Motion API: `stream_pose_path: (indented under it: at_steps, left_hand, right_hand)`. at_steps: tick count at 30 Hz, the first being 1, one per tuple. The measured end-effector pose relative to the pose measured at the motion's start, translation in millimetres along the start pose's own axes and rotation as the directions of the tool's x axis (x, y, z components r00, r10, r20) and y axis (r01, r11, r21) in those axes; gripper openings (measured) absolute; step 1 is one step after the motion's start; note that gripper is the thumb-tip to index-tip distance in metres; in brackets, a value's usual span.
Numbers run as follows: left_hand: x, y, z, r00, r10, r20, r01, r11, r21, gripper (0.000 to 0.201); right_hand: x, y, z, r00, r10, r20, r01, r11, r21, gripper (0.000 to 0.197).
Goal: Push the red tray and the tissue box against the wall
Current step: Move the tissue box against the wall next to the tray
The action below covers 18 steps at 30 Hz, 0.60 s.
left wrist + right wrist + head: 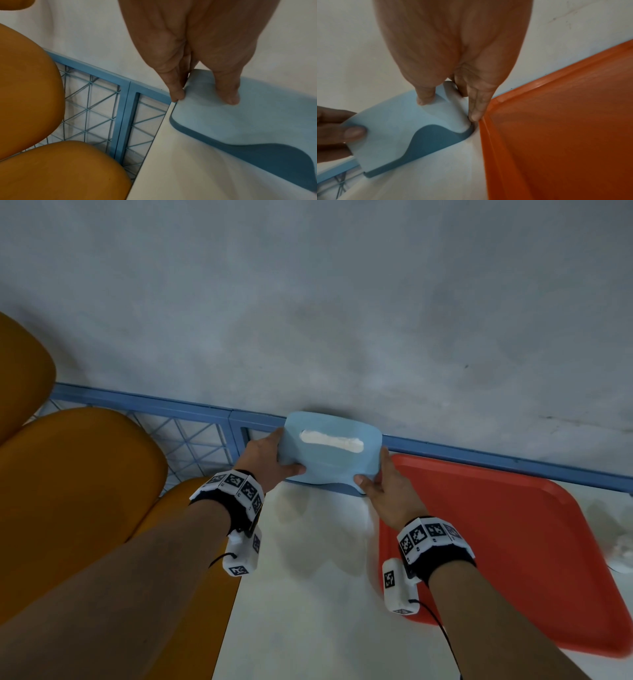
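A light blue tissue box (330,455) with a white tissue in its top slot stands at the far edge of the white table, its back at the grey wall (342,302). My left hand (270,458) grips its left end, thumb on the front face (229,97), fingers round the side. My right hand (378,484) grips its right end (450,108), thumb in front and fingers along the side. The red tray (513,542) lies flat just right of the box, its far rim along the blue rail below the wall; its left rim (483,129) touches my right fingers.
A blue metal rail with wire mesh (191,433) runs along the wall base, left of the table. Orange chair seats (68,491) stand at the left beside the table edge (154,142). Bare white tabletop (308,577) lies between my forearms.
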<state>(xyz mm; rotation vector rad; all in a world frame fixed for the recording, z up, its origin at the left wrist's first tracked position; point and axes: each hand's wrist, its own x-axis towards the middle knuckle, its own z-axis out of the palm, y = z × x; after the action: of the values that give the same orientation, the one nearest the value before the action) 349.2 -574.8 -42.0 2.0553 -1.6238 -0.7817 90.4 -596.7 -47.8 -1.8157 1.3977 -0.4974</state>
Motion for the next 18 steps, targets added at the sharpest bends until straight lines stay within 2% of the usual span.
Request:
stream_pose_path:
  at_steps: [7, 18]
  left_hand:
    - [0.1, 1.6, 0.4, 1.000, 0.004, -0.007, -0.004, 1.000, -0.003, 0.079]
    - [-2.6, 5.5, 1.5, 1.000, -0.010, -0.027, 0.010, 0.999, 0.030, 0.078]
  right_hand:
    - [2.7, 2.0, -1.2, 1.000, 0.015, 0.014, -0.015, 0.999, -0.050, 0.067]
    - [2.4, -0.2, -2.8, 1.000, 0.007, 0.022, -0.006, 0.999, -0.053, 0.061]
